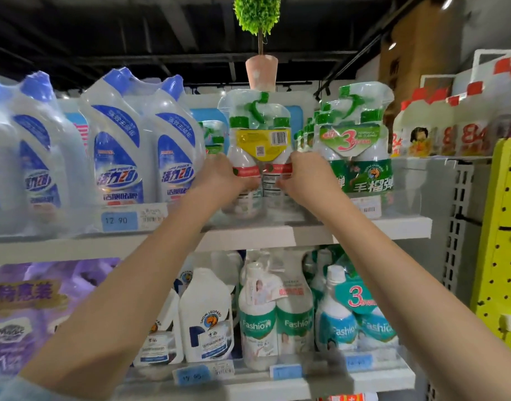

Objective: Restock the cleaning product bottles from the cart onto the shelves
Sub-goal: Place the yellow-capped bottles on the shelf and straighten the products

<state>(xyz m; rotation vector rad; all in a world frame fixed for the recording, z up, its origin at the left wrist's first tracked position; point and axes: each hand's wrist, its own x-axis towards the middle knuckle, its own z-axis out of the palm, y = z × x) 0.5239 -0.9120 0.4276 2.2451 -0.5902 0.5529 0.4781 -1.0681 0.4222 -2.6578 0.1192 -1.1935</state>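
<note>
The left hand (219,176) and right hand (305,175) each gripped a side of the twin pack (260,140), which looked slick-wrapped, rigid and probably liquid-heavy.

The left hand (219,175) holds the left side and the right hand (303,175) the right side of a pack of spray bottles (260,151), which is upright between them at the front of the upper shelf (248,235). Just left of the left hand, toilet cleaner bottles (118,151) stand in a row on the same shelf, with a price tag (119,219) on the shelf edge below them. Just right of the right hand stands a second spray pack (355,146). Above and behind the hands sits a potted plant (261,72). Below the hands, on the lower shelf (277,383), jugs (206,314) stand under the left hand and bottle packs (277,322) under the right. Well to the right of the right hand is a pegboard panel (500,256).
</note>
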